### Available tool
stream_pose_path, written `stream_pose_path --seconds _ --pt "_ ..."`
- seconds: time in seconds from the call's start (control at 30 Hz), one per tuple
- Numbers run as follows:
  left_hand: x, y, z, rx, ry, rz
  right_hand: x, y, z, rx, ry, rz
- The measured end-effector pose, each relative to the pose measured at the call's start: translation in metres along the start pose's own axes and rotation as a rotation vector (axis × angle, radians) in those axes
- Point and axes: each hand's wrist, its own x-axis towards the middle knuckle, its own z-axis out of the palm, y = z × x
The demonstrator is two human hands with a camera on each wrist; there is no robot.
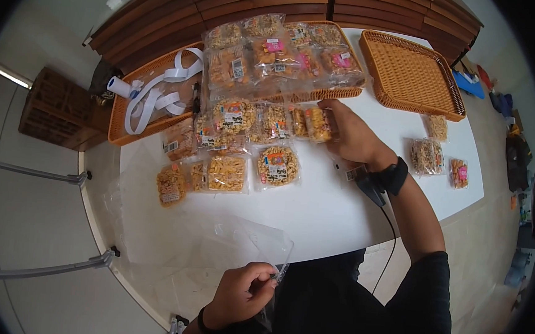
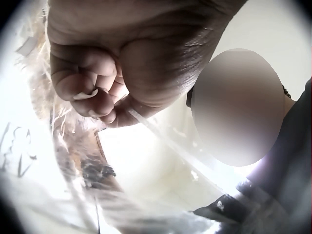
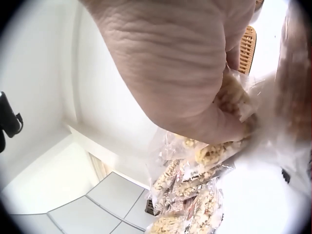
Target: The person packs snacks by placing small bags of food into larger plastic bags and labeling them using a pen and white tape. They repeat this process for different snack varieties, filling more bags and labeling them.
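Note:
At the table's front edge, my left hand (image 1: 241,294) pinches the rim of a clear plastic bag (image 1: 265,238), which spreads over the tabletop's near side. The left wrist view shows its curled fingers (image 2: 90,92) at the film. Farther back, my right hand (image 1: 355,134) grips a wrapped yellow snack pack (image 1: 319,124); in the right wrist view the thumb lies against a wrapped pack (image 3: 233,97). Left of that hand, several wrapped puffed-grain packs lie in a group, among them a round labelled one (image 1: 278,166) and a square one (image 1: 227,173).
Behind, a wicker tray (image 1: 347,93) bears bagged snacks. A left wicker tray (image 1: 121,126) holds white ribbon (image 1: 151,106); another wicker tray (image 1: 410,71) stands back right. Three small packs, including a round one (image 1: 427,158), lie right. A dark corded device (image 1: 372,190) sits below my right wrist.

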Motion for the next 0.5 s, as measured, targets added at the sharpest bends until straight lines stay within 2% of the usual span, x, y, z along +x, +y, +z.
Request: stream_pose_path --seconds 0.07,0.1,0.23,0.4,0.5 --pt "-0.003 0.001 -0.001 0.002 0.023 -0.012 0.009 -0.005 0.005 -0.036 -0.028 -0.025" --pt "-0.005 0.0 -0.001 0.009 0.035 -0.009 0.012 -0.006 0.005 -0.074 -0.021 -0.116" --pt "-0.012 -0.003 -0.001 0.015 0.072 -0.012 0.019 -0.015 0.003 -0.243 -0.068 -0.116" --pt "-0.021 0.004 -0.001 0.032 0.109 0.002 0.02 -0.003 0.001 -0.288 -0.034 -0.098" --pt "-0.028 0.01 -0.001 0.055 0.154 0.032 0.005 0.01 -0.008 -0.271 0.069 -0.188"
